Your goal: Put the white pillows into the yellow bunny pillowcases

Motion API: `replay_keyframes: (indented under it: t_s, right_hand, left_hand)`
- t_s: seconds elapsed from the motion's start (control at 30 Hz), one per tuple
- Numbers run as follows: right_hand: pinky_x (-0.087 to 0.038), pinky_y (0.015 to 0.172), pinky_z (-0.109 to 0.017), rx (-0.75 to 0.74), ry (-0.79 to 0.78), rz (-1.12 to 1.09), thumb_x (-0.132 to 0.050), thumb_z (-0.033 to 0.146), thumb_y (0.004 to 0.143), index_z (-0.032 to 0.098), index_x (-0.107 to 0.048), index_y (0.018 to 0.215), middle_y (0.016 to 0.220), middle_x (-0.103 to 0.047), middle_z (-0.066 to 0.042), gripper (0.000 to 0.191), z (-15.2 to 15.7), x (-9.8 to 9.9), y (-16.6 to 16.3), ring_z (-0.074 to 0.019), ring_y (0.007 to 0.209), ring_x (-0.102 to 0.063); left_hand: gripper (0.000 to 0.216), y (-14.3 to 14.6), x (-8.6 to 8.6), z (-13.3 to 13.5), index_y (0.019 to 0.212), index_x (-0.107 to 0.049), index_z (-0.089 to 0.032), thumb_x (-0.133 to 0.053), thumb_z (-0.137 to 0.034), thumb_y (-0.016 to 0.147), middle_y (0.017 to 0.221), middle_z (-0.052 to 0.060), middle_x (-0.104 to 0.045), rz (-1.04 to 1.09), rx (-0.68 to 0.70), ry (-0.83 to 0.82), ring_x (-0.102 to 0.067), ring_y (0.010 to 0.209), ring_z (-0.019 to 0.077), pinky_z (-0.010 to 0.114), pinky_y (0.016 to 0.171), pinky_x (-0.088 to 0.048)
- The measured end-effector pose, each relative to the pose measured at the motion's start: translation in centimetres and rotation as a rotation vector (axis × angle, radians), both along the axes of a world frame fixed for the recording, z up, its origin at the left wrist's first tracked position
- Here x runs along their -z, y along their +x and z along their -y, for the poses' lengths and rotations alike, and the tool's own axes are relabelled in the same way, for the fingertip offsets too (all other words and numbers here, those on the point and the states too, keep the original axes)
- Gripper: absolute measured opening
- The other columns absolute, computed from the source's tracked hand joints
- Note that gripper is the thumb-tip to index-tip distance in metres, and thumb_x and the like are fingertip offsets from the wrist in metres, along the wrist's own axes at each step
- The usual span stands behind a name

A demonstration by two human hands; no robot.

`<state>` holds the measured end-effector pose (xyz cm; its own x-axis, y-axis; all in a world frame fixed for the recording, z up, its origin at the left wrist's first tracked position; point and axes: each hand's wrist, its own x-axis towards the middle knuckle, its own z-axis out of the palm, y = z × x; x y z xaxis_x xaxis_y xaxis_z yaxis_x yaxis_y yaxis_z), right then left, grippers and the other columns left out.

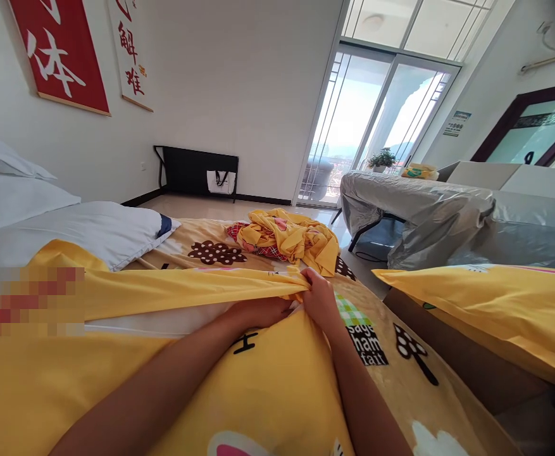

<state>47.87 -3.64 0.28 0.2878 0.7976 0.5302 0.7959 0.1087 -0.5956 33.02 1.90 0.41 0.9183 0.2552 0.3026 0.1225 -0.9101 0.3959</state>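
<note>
A yellow printed pillowcase lies in front of me with its opening stretched along the upper side. Through the opening shows a strip of a white pillow. My right hand is closed on the gathered corner of the pillowcase at the right end of the opening. My left hand reaches into the opening beside it. The fingers of my left hand are mostly hidden under the cloth, so its grip does not show.
White pillows lie at the left on a patterned tan bedspread. Crumpled yellow bedding sits at the bed's far end. Another yellow cushion or pillow is on the right. A plastic-covered table stands beyond it.
</note>
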Motion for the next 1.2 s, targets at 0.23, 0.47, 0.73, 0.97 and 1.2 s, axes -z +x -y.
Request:
replay_keyframes:
  t_s: [0.23,0.47,0.73,0.97,1.2]
  right_hand:
    - [-0.041,0.067,-0.027,-0.163,-0.014,-0.09,-0.044,0.016,0.061,0.02,-0.056,0.09,0.083,-0.066,-0.002,0.031,0.1,-0.2,0.2,-0.0186,0.074,-0.057]
    - [-0.042,0.067,-0.028,-0.159,-0.004,-0.082,-0.049,0.018,0.058,0.021,-0.054,0.09,0.086,-0.065,-0.001,0.033,0.7,-0.8,0.3,-0.0192,0.076,-0.057]
    - [-0.037,0.062,-0.027,-0.026,0.051,0.015,-0.042,0.014,0.058,0.023,-0.05,0.081,0.075,-0.062,-0.001,0.026,0.5,-0.3,-0.3,-0.019,0.068,-0.055]
    - [-0.041,0.068,-0.027,-0.15,-0.008,-0.013,-0.041,0.014,0.06,0.021,-0.061,0.084,0.081,-0.069,-0.003,0.032,0.6,-0.5,-0.1,-0.0198,0.075,-0.06]
    - [-0.044,0.072,-0.029,-0.113,-0.018,-0.087,-0.046,0.013,0.057,0.02,-0.063,0.093,0.091,-0.07,-0.003,0.04,0.4,-0.4,0.3,-0.0203,0.08,-0.062]
  left_hand:
    - [0.044,-1.2,-0.5,1.1,0.134,-0.045,-0.024,-0.039,-0.039,0.093,0.142,0.007,-0.048,0.049,-0.165,0.081,-0.047,0.125,0.0273,0.043,0.108,-0.034]
    - [0.046,-1.8,-0.5,1.6,0.137,-0.045,-0.028,-0.028,-0.041,0.096,0.146,0.001,-0.043,0.138,-0.245,0.081,-0.04,0.132,0.0266,0.041,0.115,-0.024]
    - [0.047,-1.4,0.1,1.5,0.141,-0.037,-0.028,-0.03,-0.04,0.097,0.148,0.001,-0.04,0.148,-0.2,0.021,-0.039,0.133,0.0209,0.036,0.115,-0.026]
    - [0.047,-0.9,0.4,1.3,0.142,-0.035,-0.028,-0.029,-0.041,0.097,0.149,0.002,-0.038,0.14,-0.219,-0.039,-0.039,0.133,0.0214,0.039,0.114,-0.026]
    - [0.044,-0.7,0.3,1.5,0.133,-0.047,-0.032,-0.033,-0.049,0.095,0.141,-0.001,-0.049,0.183,-0.252,-0.173,-0.047,0.126,0.0214,0.039,0.11,-0.033]
